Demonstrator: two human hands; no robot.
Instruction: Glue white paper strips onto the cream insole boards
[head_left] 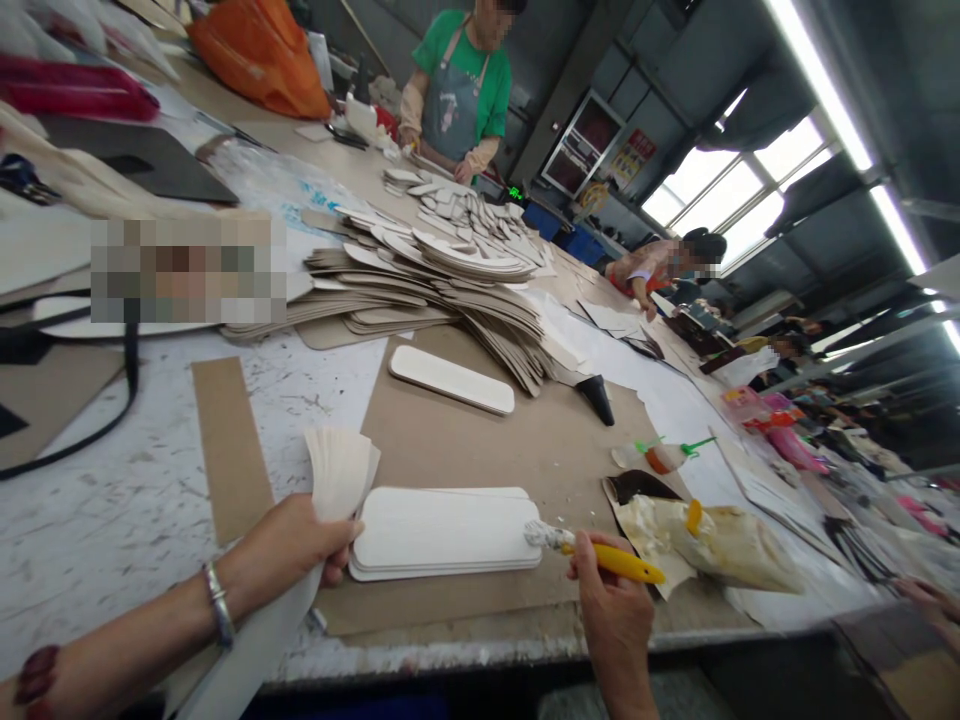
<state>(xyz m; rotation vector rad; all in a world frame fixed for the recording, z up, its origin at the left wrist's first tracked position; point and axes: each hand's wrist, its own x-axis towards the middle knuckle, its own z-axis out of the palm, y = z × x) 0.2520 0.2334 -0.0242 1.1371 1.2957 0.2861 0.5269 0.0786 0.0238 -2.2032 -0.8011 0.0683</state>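
Note:
My left hand (289, 545) is closed on a fanned stack of pale, thin pieces (339, 470) at the near left. Beside it lies a small stack of white oblong pieces (442, 530) on a brown cardboard sheet (465, 440). My right hand (611, 610) grips a yellow-handled brush (600, 555); its white bristles rest against the right end of that stack. One more white oblong piece (452, 379) lies farther back on the cardboard.
A big heap of tan cut pieces (420, 285) fills the table's middle. A glue-smeared bag (712, 545), a small squeeze bottle (660, 457) and a black nozzle (598, 395) sit to the right. A person in a green shirt (461, 85) stands at the far end, another (660, 265) at the right.

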